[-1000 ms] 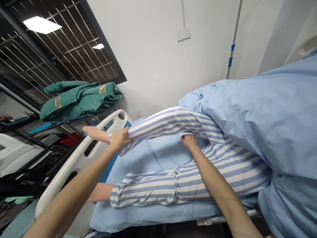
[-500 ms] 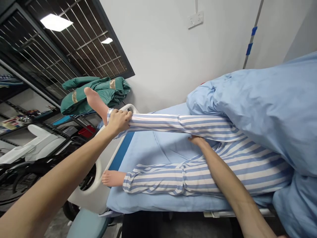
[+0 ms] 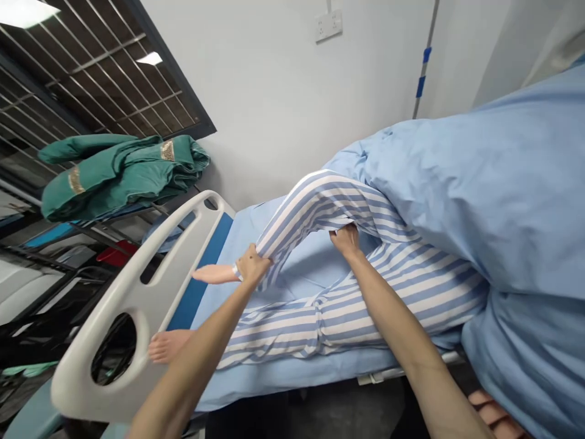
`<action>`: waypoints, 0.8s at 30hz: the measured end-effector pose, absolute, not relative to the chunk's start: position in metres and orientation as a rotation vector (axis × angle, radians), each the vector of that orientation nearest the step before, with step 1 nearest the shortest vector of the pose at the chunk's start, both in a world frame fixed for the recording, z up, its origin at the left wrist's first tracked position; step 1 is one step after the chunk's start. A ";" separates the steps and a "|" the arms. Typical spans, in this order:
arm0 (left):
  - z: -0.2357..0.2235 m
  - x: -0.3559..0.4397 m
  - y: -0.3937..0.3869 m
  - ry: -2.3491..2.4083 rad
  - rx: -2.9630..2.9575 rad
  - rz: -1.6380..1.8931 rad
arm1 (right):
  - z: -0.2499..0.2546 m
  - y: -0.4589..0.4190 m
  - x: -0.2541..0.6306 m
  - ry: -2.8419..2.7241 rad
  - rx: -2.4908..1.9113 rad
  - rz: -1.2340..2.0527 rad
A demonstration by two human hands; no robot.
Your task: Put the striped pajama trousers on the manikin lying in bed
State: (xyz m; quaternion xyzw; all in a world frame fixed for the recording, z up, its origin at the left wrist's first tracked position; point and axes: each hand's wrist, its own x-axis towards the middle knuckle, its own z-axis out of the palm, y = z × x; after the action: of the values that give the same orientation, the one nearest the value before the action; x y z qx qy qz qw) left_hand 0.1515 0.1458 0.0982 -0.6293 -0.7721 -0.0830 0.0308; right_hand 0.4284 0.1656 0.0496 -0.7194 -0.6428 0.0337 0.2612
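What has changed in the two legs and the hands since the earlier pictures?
The far leg, nearly straight half a second ago, is now clearly bent: its knee is higher, and its foot has come down and in towards the hips, with the left hand. That hand still grips above the ankle; the right hand stays under the knee. The near leg still lies straight.

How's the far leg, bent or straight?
Bent: the far leg arches at the knee, left hand low on it, right hand beneath.
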 end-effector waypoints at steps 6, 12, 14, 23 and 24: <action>0.050 0.184 0.143 -2.622 -1.933 -0.352 | 0.046 0.169 0.421 -1.781 -1.959 0.131; 0.076 0.154 0.150 -2.469 -1.990 -0.275 | 0.041 0.169 0.422 -1.774 -1.996 0.136; 0.094 0.132 0.154 -2.357 -1.986 -0.210 | 0.039 0.168 0.422 -1.789 -1.982 0.131; 0.191 0.051 0.157 -1.741 -1.975 0.090 | 0.029 0.157 0.414 -2.028 -1.895 0.392; 0.200 0.049 0.157 -1.674 -1.984 0.109 | 0.026 0.156 0.414 -2.043 -1.878 0.434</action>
State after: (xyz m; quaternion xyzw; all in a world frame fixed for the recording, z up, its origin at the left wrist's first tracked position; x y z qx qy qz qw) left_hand 0.0491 0.1571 0.2001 -0.7356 -0.6208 0.0403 0.2683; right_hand 0.4136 0.1564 0.0261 -0.6593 -0.7173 0.1523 0.1658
